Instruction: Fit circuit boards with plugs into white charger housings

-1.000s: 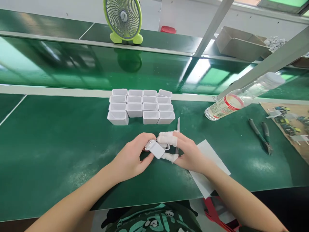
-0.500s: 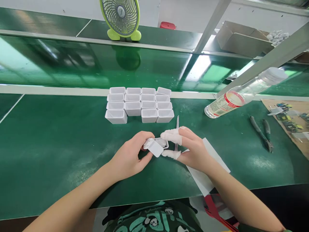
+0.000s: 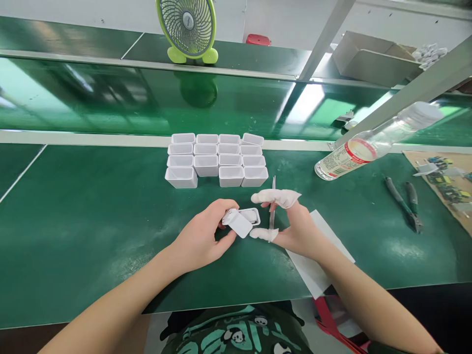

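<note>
The left hand (image 3: 201, 241) grips a small white plug housing (image 3: 239, 223) just above the green bench (image 3: 92, 221), while the right hand (image 3: 291, 228), with white cots on thumb and forefinger, pinches slim metal tweezers (image 3: 272, 209) just beside that housing. Beyond the hands stands a block of open white shells (image 3: 217, 160); a white sheet (image 3: 317, 260) lies under the right wrist. Further right lie a tilted clear bottle (image 3: 368, 147) and pliers (image 3: 403, 201), with a green fan (image 3: 188, 29) on the far shelf.

The bottle (image 3: 368, 150) carries a red-and-white label, but its print is too small to read
</note>
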A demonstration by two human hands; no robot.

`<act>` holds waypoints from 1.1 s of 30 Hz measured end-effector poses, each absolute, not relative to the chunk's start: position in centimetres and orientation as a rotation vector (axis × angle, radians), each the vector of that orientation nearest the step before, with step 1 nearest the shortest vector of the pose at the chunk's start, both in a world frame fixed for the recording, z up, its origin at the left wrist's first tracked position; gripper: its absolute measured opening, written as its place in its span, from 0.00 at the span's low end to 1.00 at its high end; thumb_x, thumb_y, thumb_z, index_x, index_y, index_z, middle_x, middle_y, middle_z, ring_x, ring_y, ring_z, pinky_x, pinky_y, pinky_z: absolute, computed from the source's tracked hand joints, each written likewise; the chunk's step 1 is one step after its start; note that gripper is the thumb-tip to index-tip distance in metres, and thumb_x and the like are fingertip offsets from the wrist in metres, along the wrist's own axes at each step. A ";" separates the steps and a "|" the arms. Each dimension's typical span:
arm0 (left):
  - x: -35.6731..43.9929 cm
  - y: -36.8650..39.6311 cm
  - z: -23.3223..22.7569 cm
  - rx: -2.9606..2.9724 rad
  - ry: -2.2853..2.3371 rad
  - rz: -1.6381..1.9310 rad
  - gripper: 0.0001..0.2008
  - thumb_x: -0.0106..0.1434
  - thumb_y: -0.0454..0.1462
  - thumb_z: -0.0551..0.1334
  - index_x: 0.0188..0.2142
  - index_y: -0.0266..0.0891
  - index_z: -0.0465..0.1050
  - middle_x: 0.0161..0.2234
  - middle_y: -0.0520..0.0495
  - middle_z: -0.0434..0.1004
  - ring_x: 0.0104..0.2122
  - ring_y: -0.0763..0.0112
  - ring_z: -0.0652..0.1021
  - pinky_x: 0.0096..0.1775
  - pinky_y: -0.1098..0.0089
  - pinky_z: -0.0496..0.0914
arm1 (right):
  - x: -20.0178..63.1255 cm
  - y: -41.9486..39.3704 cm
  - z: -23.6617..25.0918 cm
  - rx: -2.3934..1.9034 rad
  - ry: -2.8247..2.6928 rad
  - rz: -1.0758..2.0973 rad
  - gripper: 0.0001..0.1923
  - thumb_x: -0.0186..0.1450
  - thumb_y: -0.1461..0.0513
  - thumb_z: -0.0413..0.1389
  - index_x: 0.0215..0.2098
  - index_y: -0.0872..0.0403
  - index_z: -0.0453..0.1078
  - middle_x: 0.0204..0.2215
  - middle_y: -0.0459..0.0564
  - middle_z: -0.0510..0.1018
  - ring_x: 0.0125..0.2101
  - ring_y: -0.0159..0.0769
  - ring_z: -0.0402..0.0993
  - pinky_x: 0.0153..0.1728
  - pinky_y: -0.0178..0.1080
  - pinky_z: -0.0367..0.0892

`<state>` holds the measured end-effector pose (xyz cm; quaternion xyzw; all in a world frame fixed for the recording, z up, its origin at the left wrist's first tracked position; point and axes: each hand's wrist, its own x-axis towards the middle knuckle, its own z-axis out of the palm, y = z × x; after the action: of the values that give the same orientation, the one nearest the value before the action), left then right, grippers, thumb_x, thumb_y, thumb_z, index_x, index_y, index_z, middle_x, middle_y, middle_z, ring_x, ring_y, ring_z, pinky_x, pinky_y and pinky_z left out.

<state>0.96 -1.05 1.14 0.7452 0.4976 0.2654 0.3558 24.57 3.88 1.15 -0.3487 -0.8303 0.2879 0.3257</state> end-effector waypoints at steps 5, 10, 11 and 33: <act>0.9 -1.2 1.1 1.893 1.285 0.707 0.22 0.63 0.39 0.62 0.54 0.47 0.58 0.47 0.49 0.69 0.38 0.72 0.72 0.40 0.69 0.72 | 24.0 3.8 0.1 -0.897 -2.306 0.793 0.21 0.62 0.63 0.61 0.52 0.48 0.62 0.43 0.49 0.76 0.38 0.37 0.74 0.36 0.40 0.73; 0.4 -1.1 0.7 1.942 1.204 1.058 0.25 0.67 0.45 0.57 0.60 0.44 0.53 0.56 0.41 0.62 0.50 0.63 0.71 0.40 0.66 0.73 | 24.3 3.8 0.9 -0.842 -2.152 1.041 0.19 0.63 0.63 0.60 0.51 0.47 0.61 0.36 0.46 0.73 0.30 0.32 0.71 0.32 0.37 0.72; 0.3 -1.0 0.7 1.937 1.244 1.101 0.22 0.68 0.44 0.54 0.60 0.44 0.53 0.56 0.40 0.62 0.50 0.64 0.72 0.39 0.67 0.74 | 24.5 4.4 1.4 -0.813 -2.049 1.062 0.21 0.63 0.63 0.60 0.51 0.47 0.59 0.38 0.47 0.74 0.31 0.32 0.72 0.34 0.38 0.72; -0.2 -0.4 0.2 2.438 1.516 0.625 0.26 0.67 0.42 0.55 0.62 0.37 0.58 0.65 0.35 0.56 0.55 0.50 0.74 0.50 0.53 0.76 | 21.5 16.7 2.4 -1.200 -1.729 0.578 0.14 0.63 0.52 0.56 0.43 0.50 0.65 0.36 0.54 0.72 0.31 0.41 0.73 0.26 0.43 0.70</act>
<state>-0.16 -0.36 0.23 0.8255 0.5133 0.2117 0.1012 21.46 16.68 2.36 -0.4878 -0.7029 0.2349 0.4613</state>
